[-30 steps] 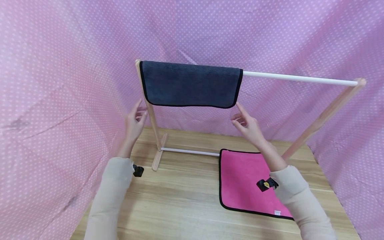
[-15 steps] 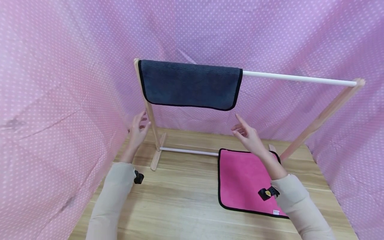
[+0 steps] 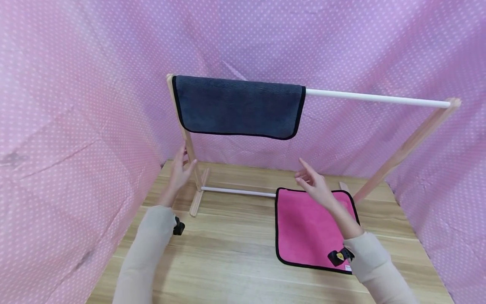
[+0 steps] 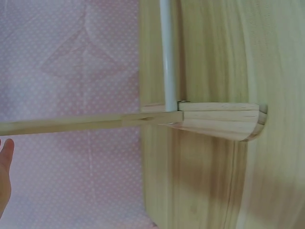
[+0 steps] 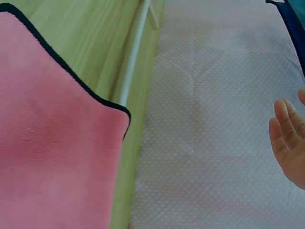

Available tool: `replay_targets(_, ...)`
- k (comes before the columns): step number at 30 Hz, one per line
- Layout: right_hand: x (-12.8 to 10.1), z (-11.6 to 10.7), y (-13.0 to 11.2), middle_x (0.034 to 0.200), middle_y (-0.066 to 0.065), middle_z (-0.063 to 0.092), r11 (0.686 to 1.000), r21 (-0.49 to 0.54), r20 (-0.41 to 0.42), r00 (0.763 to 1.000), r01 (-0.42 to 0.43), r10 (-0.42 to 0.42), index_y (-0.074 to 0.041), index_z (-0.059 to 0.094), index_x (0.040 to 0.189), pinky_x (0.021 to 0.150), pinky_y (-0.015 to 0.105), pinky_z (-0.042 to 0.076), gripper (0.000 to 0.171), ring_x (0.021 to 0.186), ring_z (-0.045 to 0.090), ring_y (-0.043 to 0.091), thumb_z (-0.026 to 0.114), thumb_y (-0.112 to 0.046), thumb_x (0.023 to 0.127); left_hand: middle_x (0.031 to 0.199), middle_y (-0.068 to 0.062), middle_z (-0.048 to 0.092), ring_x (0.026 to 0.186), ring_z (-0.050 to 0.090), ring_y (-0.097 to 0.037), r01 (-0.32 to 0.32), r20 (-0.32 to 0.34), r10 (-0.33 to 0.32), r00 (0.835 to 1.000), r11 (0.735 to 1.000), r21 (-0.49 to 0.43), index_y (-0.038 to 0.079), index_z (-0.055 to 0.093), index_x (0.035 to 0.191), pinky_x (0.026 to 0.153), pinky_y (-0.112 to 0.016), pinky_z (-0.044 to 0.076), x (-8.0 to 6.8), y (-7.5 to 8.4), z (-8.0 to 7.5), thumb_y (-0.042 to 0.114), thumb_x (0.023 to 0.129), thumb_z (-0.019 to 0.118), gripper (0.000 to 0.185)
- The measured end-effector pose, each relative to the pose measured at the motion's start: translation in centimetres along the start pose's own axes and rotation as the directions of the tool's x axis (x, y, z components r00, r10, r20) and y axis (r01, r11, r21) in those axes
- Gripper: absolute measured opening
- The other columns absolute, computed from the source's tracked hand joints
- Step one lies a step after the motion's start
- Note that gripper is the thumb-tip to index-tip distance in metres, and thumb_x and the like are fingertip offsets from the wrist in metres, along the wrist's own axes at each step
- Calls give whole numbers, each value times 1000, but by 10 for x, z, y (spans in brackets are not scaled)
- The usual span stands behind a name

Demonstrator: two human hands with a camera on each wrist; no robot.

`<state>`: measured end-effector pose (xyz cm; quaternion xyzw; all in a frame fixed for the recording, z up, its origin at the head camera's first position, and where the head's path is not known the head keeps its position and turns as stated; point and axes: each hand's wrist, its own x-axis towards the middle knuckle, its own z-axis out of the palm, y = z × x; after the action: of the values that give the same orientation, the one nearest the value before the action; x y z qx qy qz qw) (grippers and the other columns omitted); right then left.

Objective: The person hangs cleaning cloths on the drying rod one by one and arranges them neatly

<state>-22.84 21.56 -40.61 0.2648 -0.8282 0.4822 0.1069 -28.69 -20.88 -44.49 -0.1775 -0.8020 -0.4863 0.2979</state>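
Pink dotted backdrop, dark grey black-edged towel (image 3: 238,107) draped over rail (image 3: 373,98), hands (image 3: 180,172) (image 3: 316,185) loose, empty.

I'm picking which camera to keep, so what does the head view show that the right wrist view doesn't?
Only the head view shows the left hand, open beside the rack's left post, the whole grey towel draped over the top rail, and the full rack. Only the right wrist view shows the pink towel's pile and black edging close up. Both show the open right hand, the pink towel flat on the table, the lower rail and the dotted backdrop.
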Motion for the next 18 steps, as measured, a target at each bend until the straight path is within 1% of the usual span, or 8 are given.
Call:
replay_targets(2,-4,0,5,96,24,59,1000,0,4,1000,-17,17,2,27,141,71,18,49,59,80,57,0,52,7,87,136,-32,33,113,42,-48,6,6,-6,1000,1000,6,-6,23,140,85,-58,43,0,-1,2,-5,82,59,68)
replay_targets(4,-8,0,7,97,26,59,999,3,8,999,-35,35,3,27,141,71,20,50,58,80,57,1,52,7,88,138,-31,31,114,42,-48,5,9,-5,1000,1000,13,-5,20,141,86,-57,43,0,-1,4,-6,82,59,70)
replay_targets(9,-18,1,-4,97,31,57,996,49,25,997,-78,77,8,25,139,72,16,48,57,81,56,1,50,9,88,135,-37,30,113,41,-52,-7,7,7,1000,1000,-20,-14,19,138,86,-60,41,-1,16,5,-12,82,56,67)
replay_targets(11,-23,1,-9,96,30,56,993,62,28,995,-99,97,10,25,139,72,14,47,57,80,55,-1,50,9,88,136,-37,28,113,40,-53,-5,7,6,1000,1000,-16,-16,18,136,86,-61,40,-1,18,6,-12,82,55,66)
replay_targets(15,-32,1,-6,95,28,58,990,61,32,992,-127,125,10,25,139,71,15,48,56,78,55,-5,50,8,88,139,-32,28,112,43,-51,-5,-6,5,1000,999,36,-10,17,140,86,-59,41,-2,-4,10,-8,83,56,69)
replay_targets(17,-36,2,0,96,29,58,988,68,37,990,-137,135,10,24,139,71,15,48,57,78,55,-5,50,8,88,140,-31,29,111,44,-51,-20,-14,21,1000,999,49,-9,17,140,85,-58,42,-2,-13,13,-9,83,56,69)
replay_targets(18,-38,2,2,97,29,58,987,70,42,989,-144,142,10,24,139,71,16,48,56,78,55,-5,49,7,88,140,-31,29,111,44,-50,-25,-19,26,999,998,49,-9,18,140,85,-57,43,-1,-15,13,-9,83,56,69)
